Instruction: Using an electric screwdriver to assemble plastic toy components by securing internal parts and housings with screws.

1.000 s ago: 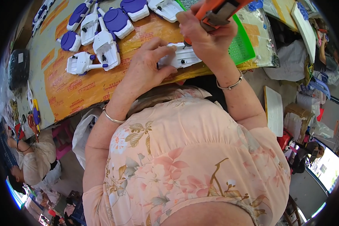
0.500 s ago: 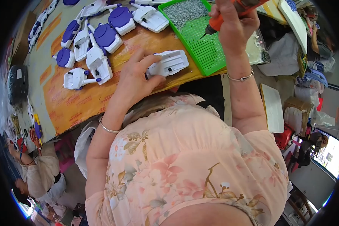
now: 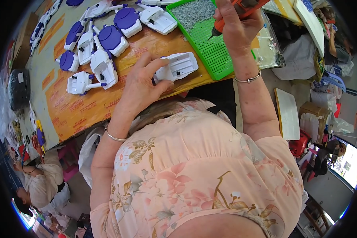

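White plastic casing [image 3: 185, 68] lies on the tape-covered table [image 3: 79, 113] just right of your left hand [image 3: 142, 79], its hollow side up and its free end pointing away from those fingers toward the tray. Your left thumb and fingers pinch its near end from either side, covering that part; a small black piece [image 3: 178, 73] shows inside, just beyond the thumb. Your right hand [image 3: 242, 33] is raised and wrapped around an orange power screwdriver [image 3: 219, 26], whose bit [image 3: 211, 38] points down and to the left of that hand, well apart from the casing. The upper frame edge cuts off the tool, so you probably have it by the handle, but I cannot tell whether a finger presses the trigger. Beneath and to the left of your right hand sits a green perforated tray [image 3: 222, 55], near the casing without touching it, with a heap of small grey pieces [image 3: 195, 15] in its far part. Beyond your left hand and to its left, purple-and-white units [image 3: 127, 19] crowd together, some showing round purple tops, others hollow white undersides. Farther left of that hand, past a dark wrapped bundle [image 3: 19, 87], another person [image 3: 43, 186] sits in a light top.
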{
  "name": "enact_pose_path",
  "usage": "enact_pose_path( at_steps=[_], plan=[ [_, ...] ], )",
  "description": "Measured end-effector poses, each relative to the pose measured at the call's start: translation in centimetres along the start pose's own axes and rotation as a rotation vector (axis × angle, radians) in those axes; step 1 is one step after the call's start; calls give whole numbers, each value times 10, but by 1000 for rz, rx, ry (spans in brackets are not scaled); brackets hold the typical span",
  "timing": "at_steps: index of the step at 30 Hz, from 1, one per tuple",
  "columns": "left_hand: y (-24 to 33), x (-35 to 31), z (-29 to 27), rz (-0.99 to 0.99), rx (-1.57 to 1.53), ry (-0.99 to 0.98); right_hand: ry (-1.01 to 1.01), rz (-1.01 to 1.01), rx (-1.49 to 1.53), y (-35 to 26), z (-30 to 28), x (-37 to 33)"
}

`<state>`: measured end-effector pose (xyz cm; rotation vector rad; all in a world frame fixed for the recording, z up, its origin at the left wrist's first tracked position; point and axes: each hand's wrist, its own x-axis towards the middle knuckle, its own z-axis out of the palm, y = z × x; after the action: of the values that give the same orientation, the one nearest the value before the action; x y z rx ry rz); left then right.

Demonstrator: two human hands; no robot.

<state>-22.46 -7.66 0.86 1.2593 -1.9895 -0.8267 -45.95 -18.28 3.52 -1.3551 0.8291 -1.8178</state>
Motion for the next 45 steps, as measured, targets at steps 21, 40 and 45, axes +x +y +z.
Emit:
enact_pose_path(
  at_steps=[21, 40, 45],
  plan=[
    [6, 1, -2, 182, 355, -119, -167, 141, -100, -75, 39, -45],
    [3, -1, 7, 208, 298, -24, -240, 81, 115, -37, 44, -62],
    [6, -1, 8, 209, 314, -17, -280, 29, 16, -32, 42, -64]
  ],
)
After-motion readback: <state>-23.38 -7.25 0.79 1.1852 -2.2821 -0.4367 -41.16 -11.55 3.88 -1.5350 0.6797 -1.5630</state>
